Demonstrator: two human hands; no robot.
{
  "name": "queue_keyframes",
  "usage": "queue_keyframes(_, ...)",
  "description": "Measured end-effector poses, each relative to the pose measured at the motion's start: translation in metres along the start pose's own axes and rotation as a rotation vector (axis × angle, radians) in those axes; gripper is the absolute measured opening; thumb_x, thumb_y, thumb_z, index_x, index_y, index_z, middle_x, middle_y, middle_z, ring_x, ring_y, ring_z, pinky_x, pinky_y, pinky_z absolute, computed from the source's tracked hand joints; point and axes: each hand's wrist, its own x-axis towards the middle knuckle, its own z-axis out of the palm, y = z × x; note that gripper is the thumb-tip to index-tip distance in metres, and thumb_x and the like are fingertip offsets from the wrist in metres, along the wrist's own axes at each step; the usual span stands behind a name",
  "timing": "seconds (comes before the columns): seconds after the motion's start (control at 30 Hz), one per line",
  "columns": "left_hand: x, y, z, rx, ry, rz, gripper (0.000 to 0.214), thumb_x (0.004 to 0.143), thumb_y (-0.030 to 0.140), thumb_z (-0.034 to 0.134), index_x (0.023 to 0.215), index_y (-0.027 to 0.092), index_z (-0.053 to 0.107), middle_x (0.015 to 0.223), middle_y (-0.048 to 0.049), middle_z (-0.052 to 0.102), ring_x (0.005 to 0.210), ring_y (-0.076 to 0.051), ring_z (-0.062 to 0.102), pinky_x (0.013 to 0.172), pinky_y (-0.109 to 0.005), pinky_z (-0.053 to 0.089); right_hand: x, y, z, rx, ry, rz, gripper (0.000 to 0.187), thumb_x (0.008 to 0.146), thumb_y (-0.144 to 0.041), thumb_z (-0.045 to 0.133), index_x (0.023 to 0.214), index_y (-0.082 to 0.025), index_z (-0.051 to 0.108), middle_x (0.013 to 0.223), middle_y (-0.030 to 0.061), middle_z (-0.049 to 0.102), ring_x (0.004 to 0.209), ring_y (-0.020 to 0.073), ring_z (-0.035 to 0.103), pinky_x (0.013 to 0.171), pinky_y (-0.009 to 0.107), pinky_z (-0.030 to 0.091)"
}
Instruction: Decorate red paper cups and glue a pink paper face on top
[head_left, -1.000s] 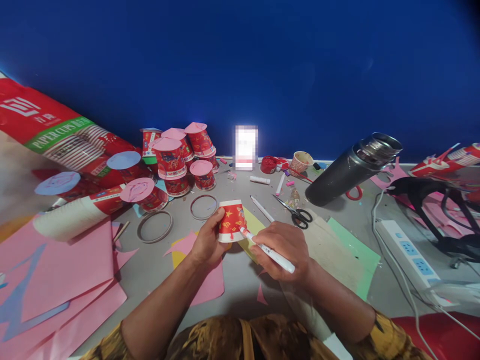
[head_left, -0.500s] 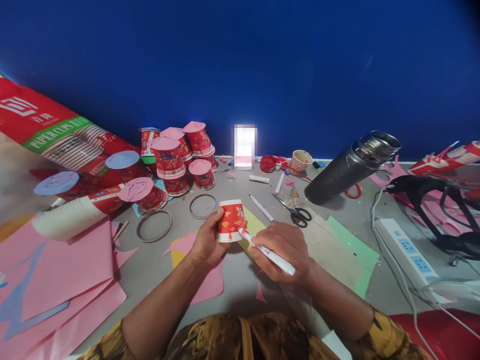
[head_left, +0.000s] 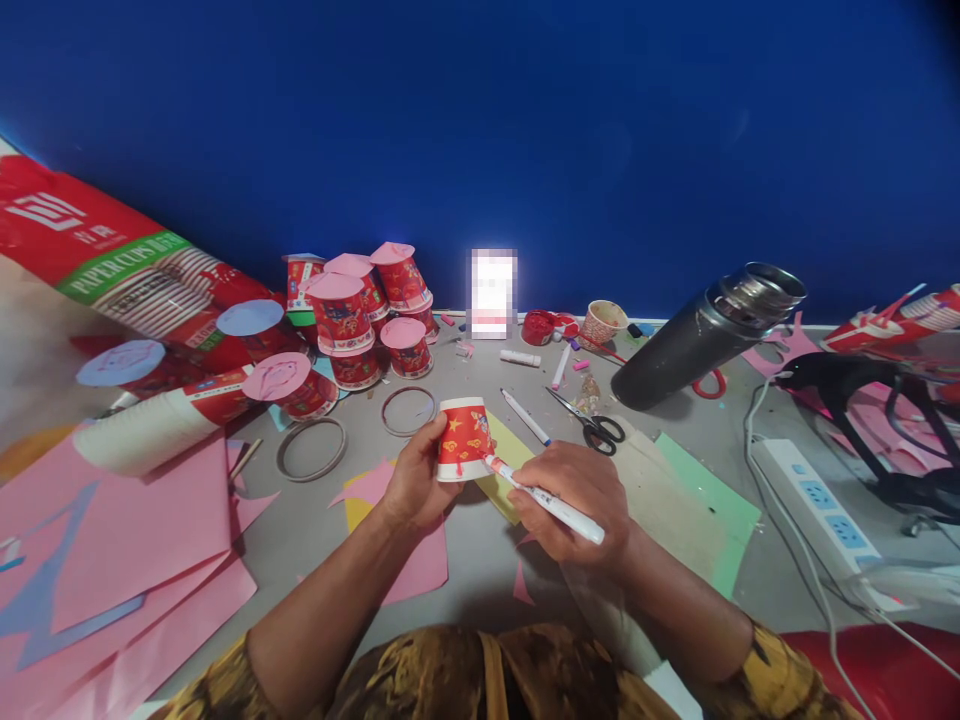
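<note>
My left hand (head_left: 414, 470) is closed around the left side of a red paper cup (head_left: 463, 438), which is upside down with its white rim at the bottom. Gold stars and cloud shapes are printed on the cup, and small red marks show on its rim. In my right hand (head_left: 574, 500) is a white marker (head_left: 562, 512), its tip at the cup's lower right edge; whether it touches I cannot tell. Just beyond my right hand lie another marker (head_left: 525, 415) and black-handled scissors (head_left: 598, 430). Under the cup are yellow paper (head_left: 510, 455) and pink paper (head_left: 416, 565).
Stacked red cups with pink paper tops (head_left: 341, 310) stand at the back left, near tape rings (head_left: 311, 450) and a bag of paper cups (head_left: 127, 260). To the right are a dark thermos (head_left: 675, 345), green paper (head_left: 712, 510) and a power strip (head_left: 817, 510) with cables.
My right hand and the marker have shifted slightly right, the tip moving along the cup's lower edge. The left hand keeps its hold on the cup. The whole view has shifted a little.
</note>
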Motion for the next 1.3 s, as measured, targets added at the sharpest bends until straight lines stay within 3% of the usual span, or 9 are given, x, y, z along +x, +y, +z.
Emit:
queue_keyframes(0.2, -0.001, -0.001, 0.001, -0.005, -0.002, -0.006, 0.025, 0.092, 0.030, 0.070, 0.105, 0.010, 0.078, 0.097, -0.0140, 0.084, 0.092, -0.030, 0.081, 0.094, -0.044, 0.064, 0.001, 0.002, 0.001, -0.019, -0.027, -0.033, 0.006, 0.098, -0.019, 0.064, 0.102, -0.022, 0.067, 0.073, 0.0024, 0.076, 0.057, 0.0169, 0.066, 0.056, 0.032, 0.048)
queue_keyframes(0.4, -0.002, 0.000, 0.003, -0.040, 0.014, -0.011, 0.026, 0.094, 0.031, 0.067, 0.106, 0.010, 0.078, 0.090, -0.0116, 0.084, 0.077, -0.025, 0.079, 0.083, -0.038, 0.066, 0.001, 0.001, 0.000, 0.006, -0.015, -0.012, 0.006, 0.096, -0.016, 0.065, 0.100, -0.021, 0.067, 0.072, 0.0024, 0.075, 0.055, 0.0168, 0.063, 0.056, 0.032, 0.046)
queue_keyframes(0.6, -0.002, 0.001, 0.003, -0.070, 0.031, -0.009, 0.025, 0.096, 0.030, 0.064, 0.104, 0.011, 0.078, 0.089, -0.0106, 0.084, 0.076, -0.023, 0.079, 0.076, -0.035, 0.066, 0.006, -0.003, -0.003, 0.081, 0.008, 0.043, 0.009, 0.092, -0.013, 0.066, 0.095, -0.021, 0.067, 0.070, 0.0019, 0.074, 0.056, 0.0162, 0.064, 0.056, 0.029, 0.049)
queue_keyframes(0.97, -0.001, 0.001, 0.002, -0.059, 0.024, -0.024, 0.029, 0.098, 0.032, 0.058, 0.104, 0.010, 0.077, 0.091, -0.0137, 0.084, 0.075, -0.025, 0.080, 0.075, -0.037, 0.066, 0.008, -0.004, -0.004, 0.096, -0.010, 0.071, 0.009, 0.093, -0.014, 0.063, 0.090, -0.022, 0.066, 0.068, 0.0014, 0.073, 0.055, 0.0150, 0.064, 0.055, 0.028, 0.048)
queue_keyframes(1.3, -0.001, 0.001, 0.003, -0.052, 0.008, -0.015, 0.028, 0.095, 0.031, 0.064, 0.104, 0.008, 0.078, 0.088, -0.0130, 0.085, 0.076, -0.025, 0.081, 0.074, -0.037, 0.067, 0.009, -0.005, -0.006, 0.132, -0.007, 0.108, 0.011, 0.093, -0.014, 0.063, 0.086, -0.021, 0.066, 0.066, 0.0009, 0.072, 0.053, 0.0136, 0.062, 0.053, 0.027, 0.047)
